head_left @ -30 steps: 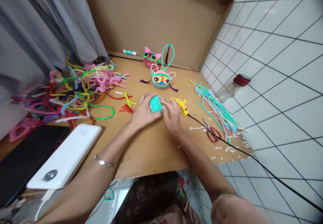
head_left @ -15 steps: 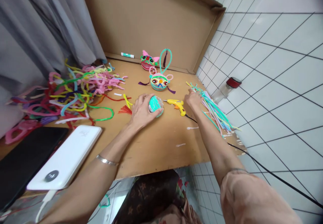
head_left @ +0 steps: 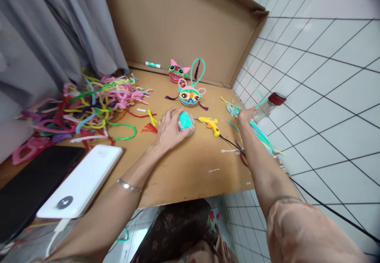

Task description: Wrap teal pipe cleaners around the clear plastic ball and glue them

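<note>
My left hand (head_left: 172, 127) is closed around a small clear ball (head_left: 186, 122) partly covered with teal pipe cleaner, low over the tabletop. At the right, my right hand (head_left: 247, 116) is closed over a bundle of pastel pipe cleaners (head_left: 263, 136). A teal pipe cleaner (head_left: 260, 100) sticks up past its fingers, somewhat blurred. Between the hands lies a yellow hot glue gun (head_left: 210, 124), nozzle toward the ball. Beyond it stands a decorated lion-head ball (head_left: 190, 95) with pink ears, a teal loop and dark tassels. Another lion head (head_left: 177, 72), red and pink, sits behind.
Tangled pipe cleaners (head_left: 89, 105) pile up at the left, near a white power bank (head_left: 81, 182) and a black phone (head_left: 38, 188). A red-lidded jar (head_left: 271, 105) stands by the tiled wall. A red-handled tool (head_left: 243, 158) lies partly under my right forearm. Cardboard (head_left: 184, 21) closes off the back.
My right hand has moved right and toward me along the bundle, and a teal pipe cleaner now rises from it. The red-handled tool has come into sight. My left hand keeps the ball.
</note>
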Demonstrator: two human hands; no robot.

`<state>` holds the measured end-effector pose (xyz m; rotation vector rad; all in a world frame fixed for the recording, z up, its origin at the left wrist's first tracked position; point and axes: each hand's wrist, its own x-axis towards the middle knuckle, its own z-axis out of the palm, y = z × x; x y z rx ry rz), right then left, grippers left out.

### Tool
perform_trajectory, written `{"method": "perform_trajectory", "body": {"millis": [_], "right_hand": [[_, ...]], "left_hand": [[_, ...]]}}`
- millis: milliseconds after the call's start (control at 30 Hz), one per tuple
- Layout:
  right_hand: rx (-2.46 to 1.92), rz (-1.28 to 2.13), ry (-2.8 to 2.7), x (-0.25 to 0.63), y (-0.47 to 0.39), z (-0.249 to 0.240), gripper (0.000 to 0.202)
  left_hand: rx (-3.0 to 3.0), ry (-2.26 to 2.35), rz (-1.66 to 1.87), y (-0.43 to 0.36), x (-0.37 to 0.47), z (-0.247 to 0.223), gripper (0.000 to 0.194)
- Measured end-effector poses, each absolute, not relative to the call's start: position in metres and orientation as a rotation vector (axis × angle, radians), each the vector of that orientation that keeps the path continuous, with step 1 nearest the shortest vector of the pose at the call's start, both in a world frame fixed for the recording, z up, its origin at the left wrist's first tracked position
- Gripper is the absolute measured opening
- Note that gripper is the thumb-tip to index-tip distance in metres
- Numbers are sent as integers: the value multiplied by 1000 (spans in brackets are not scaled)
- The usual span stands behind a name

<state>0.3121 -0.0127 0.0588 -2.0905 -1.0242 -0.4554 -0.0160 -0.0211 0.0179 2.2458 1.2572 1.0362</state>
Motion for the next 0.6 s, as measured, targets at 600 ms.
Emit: {"method": "perform_trajectory", "body": {"millis": [600], "right_hand": [[-994,-34,-1920,120,-70,43,35]], "left_hand": [[1858,946,1536,-19,-27,27,60]]}}
